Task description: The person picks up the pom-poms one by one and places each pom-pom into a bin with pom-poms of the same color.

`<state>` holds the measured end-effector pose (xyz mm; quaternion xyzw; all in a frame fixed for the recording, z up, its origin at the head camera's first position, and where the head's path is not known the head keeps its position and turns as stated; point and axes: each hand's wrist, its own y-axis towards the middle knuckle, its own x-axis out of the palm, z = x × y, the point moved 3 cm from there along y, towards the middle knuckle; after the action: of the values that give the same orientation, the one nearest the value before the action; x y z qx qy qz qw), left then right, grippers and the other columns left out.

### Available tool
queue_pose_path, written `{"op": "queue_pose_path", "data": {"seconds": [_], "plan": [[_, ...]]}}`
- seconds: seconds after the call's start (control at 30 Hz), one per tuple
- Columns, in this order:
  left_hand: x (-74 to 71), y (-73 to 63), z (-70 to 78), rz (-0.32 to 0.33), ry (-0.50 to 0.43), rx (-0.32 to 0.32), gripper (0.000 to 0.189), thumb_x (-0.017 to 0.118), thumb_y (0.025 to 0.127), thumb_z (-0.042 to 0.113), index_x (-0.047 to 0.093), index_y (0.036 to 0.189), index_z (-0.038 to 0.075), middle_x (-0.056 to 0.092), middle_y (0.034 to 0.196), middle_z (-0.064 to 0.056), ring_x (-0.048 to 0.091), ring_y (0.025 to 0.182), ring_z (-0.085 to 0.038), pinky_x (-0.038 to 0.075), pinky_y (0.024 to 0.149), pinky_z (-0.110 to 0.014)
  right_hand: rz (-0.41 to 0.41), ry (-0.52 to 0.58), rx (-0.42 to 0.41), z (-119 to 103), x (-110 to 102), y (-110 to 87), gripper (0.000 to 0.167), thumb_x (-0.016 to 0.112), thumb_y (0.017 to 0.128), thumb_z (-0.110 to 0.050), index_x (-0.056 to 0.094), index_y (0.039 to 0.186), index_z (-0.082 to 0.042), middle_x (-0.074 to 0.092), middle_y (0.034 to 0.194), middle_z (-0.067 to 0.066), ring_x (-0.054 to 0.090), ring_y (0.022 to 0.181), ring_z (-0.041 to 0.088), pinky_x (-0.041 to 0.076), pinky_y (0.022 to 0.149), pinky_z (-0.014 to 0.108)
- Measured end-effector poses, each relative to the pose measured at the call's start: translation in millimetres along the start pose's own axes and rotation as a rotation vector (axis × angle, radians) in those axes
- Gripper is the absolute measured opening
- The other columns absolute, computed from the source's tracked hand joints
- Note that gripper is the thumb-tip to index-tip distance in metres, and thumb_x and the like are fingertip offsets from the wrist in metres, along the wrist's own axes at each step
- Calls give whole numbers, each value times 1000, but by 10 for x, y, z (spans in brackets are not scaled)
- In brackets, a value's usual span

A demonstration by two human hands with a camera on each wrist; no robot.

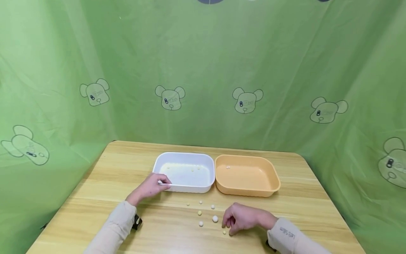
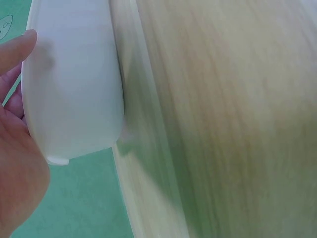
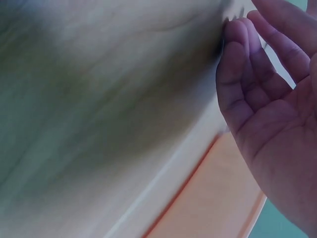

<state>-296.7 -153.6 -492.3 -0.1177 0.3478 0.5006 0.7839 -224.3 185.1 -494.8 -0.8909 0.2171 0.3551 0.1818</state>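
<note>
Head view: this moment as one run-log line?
left hand: grips white bin | right hand: beside yellow ball on table | white bin: yellow balls inside | orange bin: white balls inside

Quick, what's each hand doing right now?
Left hand: holding the white tray by its rim.
Right hand: bent near a small yellow ball; grip can't be told.

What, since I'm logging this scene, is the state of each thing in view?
White tray: upright, holding yellow balls
Orange tray: upright, holding small white balls
Loose balls: scattered on the table
Left hand: pinching the white tray's rim
Right hand: fingers bent, beside a yellow ball
Curtain: hanging
</note>
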Motion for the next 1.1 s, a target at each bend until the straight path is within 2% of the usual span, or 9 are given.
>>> {"op": "queue_pose_path", "data": {"seconds": [0.23, 0.6, 0.77, 0.9, 1.1], "plan": [[3, -4, 8, 3, 5, 1, 5, 68, 87, 19, 70, 87, 15, 65, 83, 11, 60, 81, -10, 47, 81, -36, -17, -69, -63, -25, 41, 40, 19, 80, 71, -5, 71, 86, -12, 59, 71, -11, 52, 65, -6, 48, 58, 15], [-19, 2, 16, 5, -4, -1, 5, 68, 87, 19, 70, 87, 15, 66, 84, 10, 60, 81, -10, 48, 79, -32, -12, -165, -95, -59, 59, 113, 14, 78, 72, -5, 69, 77, -14, 55, 67, -16, 49, 62, -9, 45, 55, 12], [-20, 5, 6, 4, 3, -3, 5, 68, 87, 19, 70, 87, 15, 66, 84, 10, 60, 81, -10, 48, 79, -33, -16, -158, -82, -51, 41, 108, 14, 78, 73, -5, 68, 76, -15, 56, 67, -16, 50, 61, -8, 46, 55, 13], [-15, 2, -4, -3, 6, -16, 4, 68, 87, 19, 70, 87, 15, 66, 84, 11, 60, 82, -10, 47, 81, -35, -11, -130, -41, -31, 0, 76, 15, 77, 73, -5, 68, 77, -16, 56, 68, -16, 51, 62, -6, 47, 56, 15], [-8, -1, -7, -7, 11, -1, 4, 68, 87, 18, 70, 88, 15, 66, 84, 11, 60, 82, -9, 48, 83, -37, 40, -44, 16, -35, -185, 40, 12, 75, 77, -5, 70, 82, -14, 59, 71, -13, 53, 63, -3, 48, 57, 19]]}}
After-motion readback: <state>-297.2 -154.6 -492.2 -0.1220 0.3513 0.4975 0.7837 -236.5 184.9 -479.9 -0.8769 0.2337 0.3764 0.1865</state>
